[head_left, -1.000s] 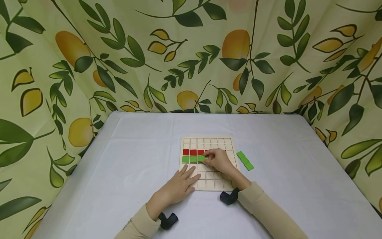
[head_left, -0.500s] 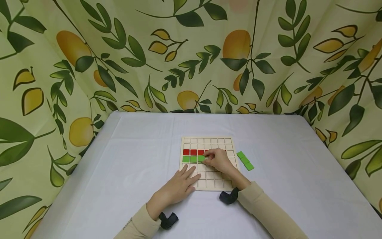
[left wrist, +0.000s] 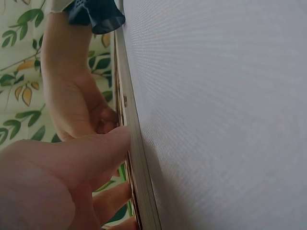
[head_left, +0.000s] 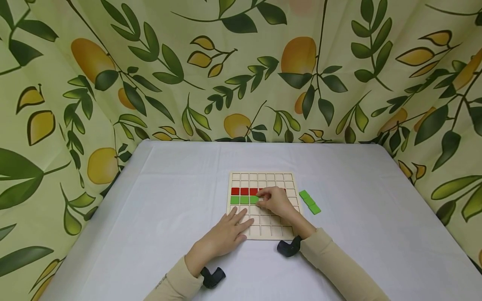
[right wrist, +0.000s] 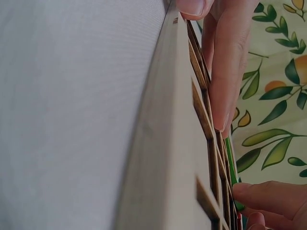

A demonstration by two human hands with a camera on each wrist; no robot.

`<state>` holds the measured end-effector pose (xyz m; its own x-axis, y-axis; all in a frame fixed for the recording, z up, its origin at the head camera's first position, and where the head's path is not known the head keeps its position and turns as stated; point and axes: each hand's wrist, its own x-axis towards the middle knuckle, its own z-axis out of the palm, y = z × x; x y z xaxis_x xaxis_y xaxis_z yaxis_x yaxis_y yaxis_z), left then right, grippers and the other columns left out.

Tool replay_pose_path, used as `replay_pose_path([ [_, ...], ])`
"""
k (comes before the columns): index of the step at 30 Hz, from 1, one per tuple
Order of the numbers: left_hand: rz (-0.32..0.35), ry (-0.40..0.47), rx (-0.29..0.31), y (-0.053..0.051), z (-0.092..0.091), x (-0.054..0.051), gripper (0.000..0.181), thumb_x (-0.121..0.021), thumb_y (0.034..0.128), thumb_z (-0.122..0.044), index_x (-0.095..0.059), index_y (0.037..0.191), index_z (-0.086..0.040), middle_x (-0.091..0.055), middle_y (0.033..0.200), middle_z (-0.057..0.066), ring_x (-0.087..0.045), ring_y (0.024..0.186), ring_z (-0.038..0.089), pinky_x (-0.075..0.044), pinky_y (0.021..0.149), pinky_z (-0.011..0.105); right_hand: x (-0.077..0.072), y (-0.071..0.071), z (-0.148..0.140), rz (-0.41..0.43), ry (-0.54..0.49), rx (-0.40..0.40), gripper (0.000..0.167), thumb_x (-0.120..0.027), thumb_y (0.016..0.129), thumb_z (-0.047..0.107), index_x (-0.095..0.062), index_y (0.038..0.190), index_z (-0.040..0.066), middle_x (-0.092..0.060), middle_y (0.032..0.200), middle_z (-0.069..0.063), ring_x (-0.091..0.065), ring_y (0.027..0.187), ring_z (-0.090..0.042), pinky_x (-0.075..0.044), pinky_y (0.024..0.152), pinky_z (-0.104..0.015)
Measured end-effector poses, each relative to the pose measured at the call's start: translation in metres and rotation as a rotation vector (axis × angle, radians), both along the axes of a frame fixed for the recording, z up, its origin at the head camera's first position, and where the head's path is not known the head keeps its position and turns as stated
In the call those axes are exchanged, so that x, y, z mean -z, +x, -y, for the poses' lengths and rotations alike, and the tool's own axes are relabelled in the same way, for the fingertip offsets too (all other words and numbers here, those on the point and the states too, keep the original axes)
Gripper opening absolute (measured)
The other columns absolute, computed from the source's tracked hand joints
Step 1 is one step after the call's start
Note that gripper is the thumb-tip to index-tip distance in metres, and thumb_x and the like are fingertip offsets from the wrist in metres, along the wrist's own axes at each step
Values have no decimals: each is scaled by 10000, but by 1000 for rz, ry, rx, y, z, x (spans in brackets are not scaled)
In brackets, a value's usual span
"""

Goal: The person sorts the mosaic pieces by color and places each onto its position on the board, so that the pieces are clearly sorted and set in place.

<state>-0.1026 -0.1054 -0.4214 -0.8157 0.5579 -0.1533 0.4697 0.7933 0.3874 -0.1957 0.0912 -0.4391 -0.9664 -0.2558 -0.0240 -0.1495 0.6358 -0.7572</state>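
Note:
A pale wooden grid board (head_left: 261,177) lies on the table. Its third row from the top has red tiles (head_left: 239,191), partly hidden by my right hand. Below them, three green tiles (head_left: 239,200) show side by side at the left. My right hand (head_left: 276,202) holds the third of these, a green tile (head_left: 254,200), with curled fingers and thumb at its right edge. In the right wrist view, those fingertips touch green at the board's surface. My left hand (head_left: 222,235) rests on the board's lower left with fingers spread; its thumb (left wrist: 103,148) lies against the board's edge.
Several loose green tiles (head_left: 309,202) lie in a slanted line just right of the board. A white cloth (head_left: 180,179) covers the table. Behind it hangs a curtain (head_left: 241,83) printed with leaves and fruit. Black devices sit at both wrists.
The third green tile appears to have settled slightly flatter into its cell under my right fingers. Both hands stay almost still.

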Motion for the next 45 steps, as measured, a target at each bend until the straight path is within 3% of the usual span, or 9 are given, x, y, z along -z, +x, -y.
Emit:
replay_pose_path([
  [30,0,-17,-3,-2,0,1,454,-477,1006,-253,-445,1454,-185,-300,1596,111,-227,1493,387,-287,1180,568,-4,7,-14,41,-105,-42,211,-746,797,71,-726,986,-21,-586,649,-37,-461,582,-90,-370,498,-168],
  [45,18,-7,-19,-1,-1,1,453,-476,1007,-265,-447,1453,-192,-290,1603,95,-214,1502,374,-270,1192,560,-5,11,-29,72,-141,-16,225,-754,799,100,-725,992,-12,-565,656,-11,-451,560,-63,-370,475,-164],
])
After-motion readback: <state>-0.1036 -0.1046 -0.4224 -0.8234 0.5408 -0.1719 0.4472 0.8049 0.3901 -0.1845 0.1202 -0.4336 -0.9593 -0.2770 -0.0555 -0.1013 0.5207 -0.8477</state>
